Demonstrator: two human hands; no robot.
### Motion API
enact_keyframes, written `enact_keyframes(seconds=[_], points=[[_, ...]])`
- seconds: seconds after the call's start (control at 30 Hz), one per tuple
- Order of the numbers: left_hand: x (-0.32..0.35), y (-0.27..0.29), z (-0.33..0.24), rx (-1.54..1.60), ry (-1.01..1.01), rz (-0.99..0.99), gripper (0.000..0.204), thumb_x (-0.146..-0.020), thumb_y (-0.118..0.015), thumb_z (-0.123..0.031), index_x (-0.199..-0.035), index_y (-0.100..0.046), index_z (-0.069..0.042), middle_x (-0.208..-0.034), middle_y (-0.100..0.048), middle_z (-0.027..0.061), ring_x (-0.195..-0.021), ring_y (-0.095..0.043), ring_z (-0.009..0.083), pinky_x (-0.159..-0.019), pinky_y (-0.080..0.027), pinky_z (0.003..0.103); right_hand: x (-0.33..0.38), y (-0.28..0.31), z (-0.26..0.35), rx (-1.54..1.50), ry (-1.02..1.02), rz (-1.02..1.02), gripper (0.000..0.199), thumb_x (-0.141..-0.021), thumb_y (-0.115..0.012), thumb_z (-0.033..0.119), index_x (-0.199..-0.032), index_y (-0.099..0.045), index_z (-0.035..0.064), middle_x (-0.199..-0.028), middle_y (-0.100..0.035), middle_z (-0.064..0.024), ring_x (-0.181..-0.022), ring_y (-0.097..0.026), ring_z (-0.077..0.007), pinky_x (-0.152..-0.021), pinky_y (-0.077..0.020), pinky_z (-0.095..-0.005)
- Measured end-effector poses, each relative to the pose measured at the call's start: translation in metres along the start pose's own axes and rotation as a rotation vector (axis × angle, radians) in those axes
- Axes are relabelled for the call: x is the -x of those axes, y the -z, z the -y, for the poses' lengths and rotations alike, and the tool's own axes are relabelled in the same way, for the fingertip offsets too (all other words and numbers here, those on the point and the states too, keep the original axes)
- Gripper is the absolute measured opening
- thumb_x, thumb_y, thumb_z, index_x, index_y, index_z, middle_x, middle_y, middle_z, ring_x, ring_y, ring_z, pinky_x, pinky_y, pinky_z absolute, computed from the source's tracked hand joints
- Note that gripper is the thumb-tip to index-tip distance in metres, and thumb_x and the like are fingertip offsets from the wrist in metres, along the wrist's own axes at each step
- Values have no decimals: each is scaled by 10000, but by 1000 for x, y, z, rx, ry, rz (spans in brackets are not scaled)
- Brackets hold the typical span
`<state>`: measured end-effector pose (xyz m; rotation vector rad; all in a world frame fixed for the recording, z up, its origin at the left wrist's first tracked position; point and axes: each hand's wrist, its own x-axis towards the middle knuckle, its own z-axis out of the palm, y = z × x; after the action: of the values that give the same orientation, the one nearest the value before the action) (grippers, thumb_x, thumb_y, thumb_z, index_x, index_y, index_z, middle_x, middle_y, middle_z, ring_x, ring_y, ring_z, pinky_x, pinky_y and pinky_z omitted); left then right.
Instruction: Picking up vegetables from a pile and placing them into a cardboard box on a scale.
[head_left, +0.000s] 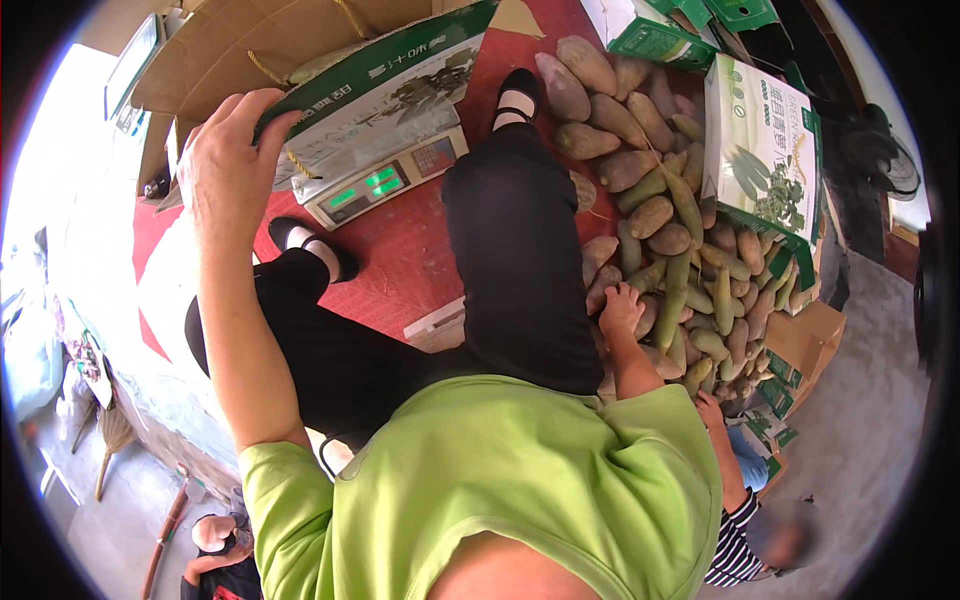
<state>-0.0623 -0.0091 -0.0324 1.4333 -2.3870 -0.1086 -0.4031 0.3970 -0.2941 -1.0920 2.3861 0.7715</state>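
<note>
My left hand (232,150) is closed on the near upper edge of a large cardboard box (320,135), fingers over the rim and thumb along the printed side. The box has a green and white side and yellow rope handles, and it stands on a weighing scale (430,158) with lit green displays. My right hand (622,312) reaches into a heap of long green and brownish root vegetables (676,290); its slightly parted fingertips touch them, and no firm grip shows.
A white and green carton (758,150) stands against the heap, with more green cartons (660,40) behind. My legs straddle the red floor covering (400,250). Another person (740,530) is at the heap's near right; someone else (215,550) is at lower left, near a broom (113,435).
</note>
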Motion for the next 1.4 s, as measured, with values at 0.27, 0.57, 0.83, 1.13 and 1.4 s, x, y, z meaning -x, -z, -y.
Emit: enact_keyframes(seconds=[0.27, 0.57, 0.83, 1.13, 1.4], points=[[-1, 1, -3, -42, 20, 0, 227, -818, -678, -265, -979, -664, -106, -916, -665, 66, -860, -624, 311, -768, -475, 392, -9, 3, -9, 210, 47, 16, 243, -886, -507, 174, -1117, -579, 203, -1310, -452, -23, -1216, -423, -242, -909, -382, -457], [0, 2, -3, -14, 58, 27, 222, -834, -665, -262, -987, -665, -101, -918, -666, 70, -865, -627, 313, -764, -478, 396, -17, 30, -12, 183, 16, -59, 345, -793, -620, 209, -1125, -528, 180, -1182, -486, -40, -1085, -493, -289, -839, -455, -453], [0, -1, 4, -56, -33, -20, 214, -824, -659, -275, -964, -670, -114, -924, -663, 58, -876, -625, 291, -798, -472, 386, -48, 75, -41, -421, -122, -518, 411, -689, -640, 110, -1081, -518, 113, -1053, -580, -151, -1005, -517, -407, -869, -446, -475], [2, 1, 5, -46, -107, -40, 162, -813, -656, -258, -871, -656, -107, -790, -610, 50, -813, -616, 263, -791, -471, 375, -86, 140, -108, -1023, -46, -823, 359, -744, -617, 59, -1090, -521, 63, -1049, -627, -123, -854, -624, -276, -764, -492, -358], [4, 8, 3, -37, -64, -4, 166, -830, -641, -254, -846, -634, -88, -782, -597, 50, -831, -611, 241, -800, -462, 375, -13, 375, -23, -1676, 466, -1027, 278, -833, -537, 8, -1107, -488, 10, -1171, -586, -194, -1054, -582, -244, -792, -521, -339]])
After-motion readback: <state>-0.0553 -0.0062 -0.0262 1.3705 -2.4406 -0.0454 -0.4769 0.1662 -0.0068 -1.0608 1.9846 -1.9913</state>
